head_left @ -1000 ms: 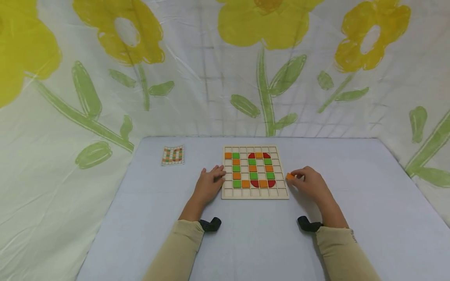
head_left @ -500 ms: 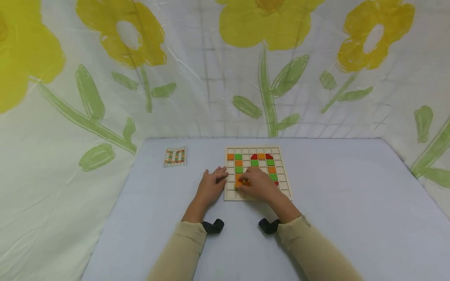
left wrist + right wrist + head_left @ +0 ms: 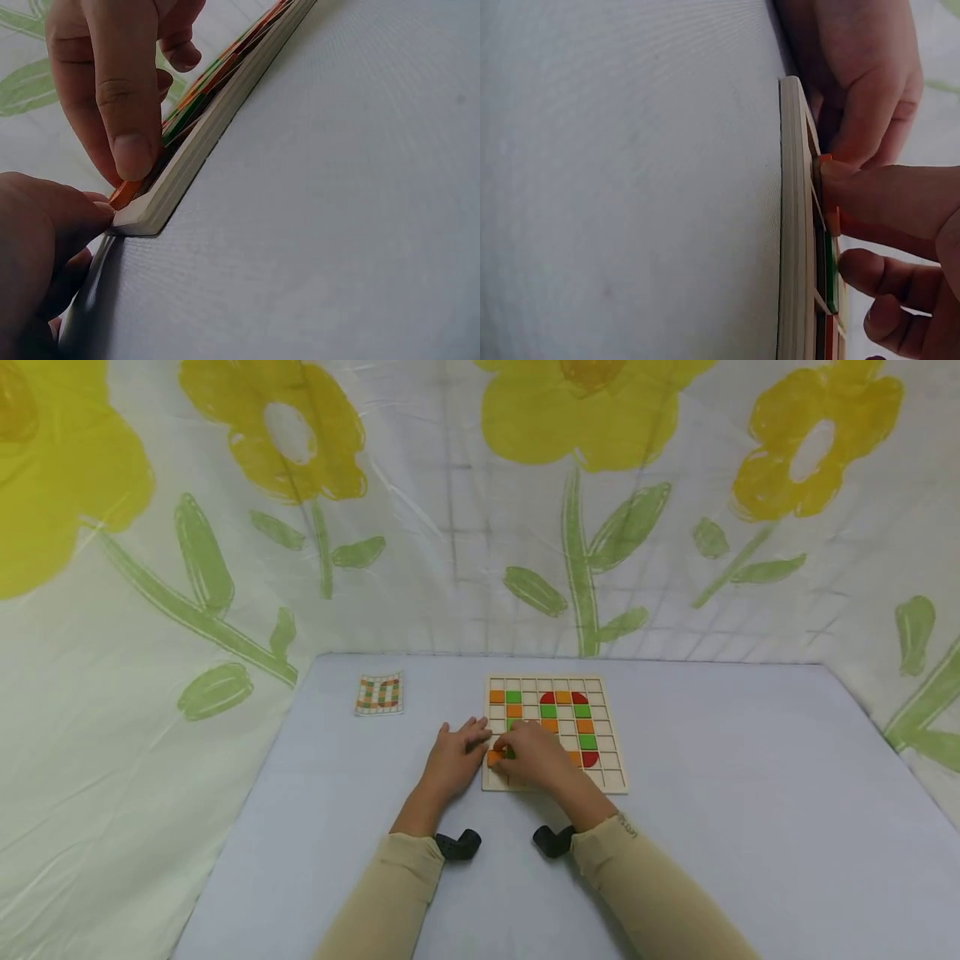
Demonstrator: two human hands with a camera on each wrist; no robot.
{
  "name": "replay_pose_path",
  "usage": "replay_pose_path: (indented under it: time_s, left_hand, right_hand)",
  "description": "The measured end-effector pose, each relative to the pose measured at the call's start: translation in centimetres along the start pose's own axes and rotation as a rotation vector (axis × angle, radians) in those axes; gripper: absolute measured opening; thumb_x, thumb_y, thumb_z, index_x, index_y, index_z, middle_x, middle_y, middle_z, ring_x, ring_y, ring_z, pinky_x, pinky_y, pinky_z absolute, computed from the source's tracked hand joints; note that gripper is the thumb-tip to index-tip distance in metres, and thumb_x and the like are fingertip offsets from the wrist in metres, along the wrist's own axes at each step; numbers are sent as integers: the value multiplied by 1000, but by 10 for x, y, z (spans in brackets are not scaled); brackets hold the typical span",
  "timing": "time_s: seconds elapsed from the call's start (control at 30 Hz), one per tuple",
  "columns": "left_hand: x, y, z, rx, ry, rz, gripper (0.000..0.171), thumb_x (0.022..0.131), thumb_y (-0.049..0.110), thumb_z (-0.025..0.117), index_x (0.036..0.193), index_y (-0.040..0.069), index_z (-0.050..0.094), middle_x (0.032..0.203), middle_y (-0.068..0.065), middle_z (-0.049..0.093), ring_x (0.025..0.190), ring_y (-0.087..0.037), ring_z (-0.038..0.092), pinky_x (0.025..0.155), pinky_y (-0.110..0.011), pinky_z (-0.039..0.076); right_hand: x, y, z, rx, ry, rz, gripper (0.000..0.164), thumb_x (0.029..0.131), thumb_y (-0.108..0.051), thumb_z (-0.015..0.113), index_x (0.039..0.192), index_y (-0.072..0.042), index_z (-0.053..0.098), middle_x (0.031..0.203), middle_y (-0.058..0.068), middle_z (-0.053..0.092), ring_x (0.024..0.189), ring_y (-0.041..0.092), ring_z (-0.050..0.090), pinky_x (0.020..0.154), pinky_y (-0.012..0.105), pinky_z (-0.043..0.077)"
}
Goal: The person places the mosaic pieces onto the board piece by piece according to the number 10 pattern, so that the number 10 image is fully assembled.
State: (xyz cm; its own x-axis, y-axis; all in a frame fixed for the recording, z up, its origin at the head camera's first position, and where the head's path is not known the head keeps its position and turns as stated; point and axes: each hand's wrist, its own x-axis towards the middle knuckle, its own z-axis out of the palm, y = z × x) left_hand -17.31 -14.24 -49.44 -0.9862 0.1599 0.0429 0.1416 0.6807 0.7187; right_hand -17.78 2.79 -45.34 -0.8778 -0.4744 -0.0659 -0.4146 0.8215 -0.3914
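Note:
In the head view my right hand reaches across the lower left of a pale wooden grid board. Between thumb and finger it pinches an orange square tile at the leftmost column, second row from the bottom. The right wrist view shows that orange tile tipped at the board's edge, beside a green tile. My left hand lies against the board's left edge, fingers loosely extended; in the left wrist view its thumb touches near the corner. Green, orange and red tiles fill several cells; my right hand covers some.
A small card with a printed coloured grid lies at the back left of the white table. Behind the table hangs a white cloth painted with yellow flowers.
My right hand has carried the orange tile from right of the board leftward across it to the left column. My left hand has stayed at the left edge.

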Motion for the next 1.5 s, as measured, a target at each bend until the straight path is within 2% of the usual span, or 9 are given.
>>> replay_pose_path:
  time_s: [0.47,0.63,0.8,1.03,1.13,1.3,1.5]
  left_hand:
    - [-1,1,1,6,17,13,30,95,18,64,124,12,69,144,2,55,139,-20,45,124,-53,11]
    - [-1,2,4,0,22,-10,30,96,20,63,125,13,69,144,4,54,140,-18,44,125,-50,10]
    - [-1,1,6,-4,25,-36,30,96,21,64,125,15,69,144,7,53,141,-16,43,125,-47,9]
    - [-1,0,6,-1,30,-51,30,96,22,63,125,16,69,145,8,53,142,-14,41,126,-45,9]
    - [-2,-1,6,-8,29,-54,29,96,21,63,124,15,69,145,8,53,142,-14,41,126,-45,8]
    - [-1,-1,6,-15,23,-44,30,96,20,64,124,14,69,144,8,53,140,-13,43,126,-45,8]
    - [-1,-1,6,-22,39,-49,30,96,21,64,125,14,69,144,8,54,140,-13,43,126,-45,9]
  right_hand:
    - [-9,11,-2,3,38,55,24,85,-31,76,105,-18,77,98,1,63,90,20,56,80,39,50]
    - [-24,38,-12,64,116,88,25,87,-30,73,108,-17,76,97,1,63,90,19,55,77,37,51]
    - [-47,77,-28,128,218,151,31,89,-29,71,115,-12,74,105,8,65,99,28,57,85,46,51]
    - [-77,124,-45,164,301,275,38,93,-27,67,126,-7,66,124,19,59,119,40,48,99,57,46]
    - [-84,135,-47,171,313,312,41,94,-26,66,129,-6,63,130,22,55,123,43,45,101,60,44]
    - [-90,146,-44,176,278,345,47,95,-27,64,135,-3,57,137,26,49,127,46,42,103,62,41]
    - [-88,152,-44,175,276,306,52,95,-26,64,139,-1,52,143,27,45,132,48,38,108,64,35]
